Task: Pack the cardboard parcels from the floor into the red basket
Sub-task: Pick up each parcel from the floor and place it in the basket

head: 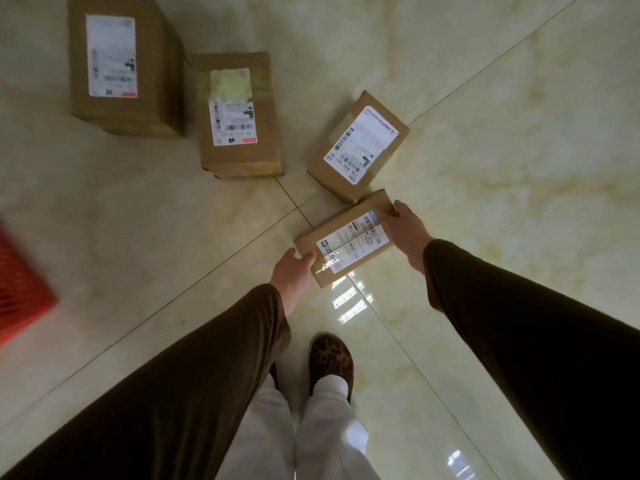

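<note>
A small flat cardboard parcel (343,237) with a white label sits between both hands. My left hand (292,271) grips its near left corner and my right hand (408,230) grips its far right end. Three more labelled cardboard parcels rest on the floor beyond: a tilted one (358,147) just behind the held parcel, a middle one (237,116), and a large one (124,64) at the far left. A corner of the red basket (20,289) shows at the left edge.
The floor (502,150) is glossy pale tile with dark joint lines. My leopard-print shoe (330,358) and white trouser legs stand just below the held parcel.
</note>
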Demonstrator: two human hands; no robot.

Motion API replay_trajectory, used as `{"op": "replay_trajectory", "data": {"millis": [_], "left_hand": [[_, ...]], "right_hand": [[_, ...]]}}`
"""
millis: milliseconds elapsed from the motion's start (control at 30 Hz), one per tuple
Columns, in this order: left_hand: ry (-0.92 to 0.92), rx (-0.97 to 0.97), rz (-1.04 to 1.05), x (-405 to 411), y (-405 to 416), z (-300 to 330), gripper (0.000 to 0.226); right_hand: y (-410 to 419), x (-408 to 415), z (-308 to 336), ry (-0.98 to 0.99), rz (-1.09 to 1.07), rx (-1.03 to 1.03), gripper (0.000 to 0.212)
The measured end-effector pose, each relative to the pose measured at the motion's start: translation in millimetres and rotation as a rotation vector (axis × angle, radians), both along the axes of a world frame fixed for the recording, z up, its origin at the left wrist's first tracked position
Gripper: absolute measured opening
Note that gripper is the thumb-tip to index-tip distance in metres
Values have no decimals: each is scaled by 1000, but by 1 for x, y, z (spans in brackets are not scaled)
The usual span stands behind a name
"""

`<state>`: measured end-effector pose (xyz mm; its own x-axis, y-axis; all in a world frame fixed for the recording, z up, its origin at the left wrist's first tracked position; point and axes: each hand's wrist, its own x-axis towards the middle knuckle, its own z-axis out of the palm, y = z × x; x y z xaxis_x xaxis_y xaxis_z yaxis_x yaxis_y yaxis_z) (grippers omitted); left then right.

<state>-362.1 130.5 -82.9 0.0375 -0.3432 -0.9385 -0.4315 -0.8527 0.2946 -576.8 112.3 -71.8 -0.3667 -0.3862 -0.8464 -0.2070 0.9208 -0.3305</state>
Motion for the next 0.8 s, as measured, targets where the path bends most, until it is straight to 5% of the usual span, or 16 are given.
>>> {"op": "replay_trajectory", "data": {"millis": [233, 367, 800], "left_hand": [[-30, -64, 142, 6, 0, 18, 31], [-86, -181, 154, 32, 0, 57, 28], [-157, -403, 427, 154, 8, 208, 22]], "right_hand": [[13, -11, -42, 46, 90, -35, 59], [10, 28, 47, 46, 48, -86, 44], [3, 155, 199, -70, 91, -294, 23]]}}
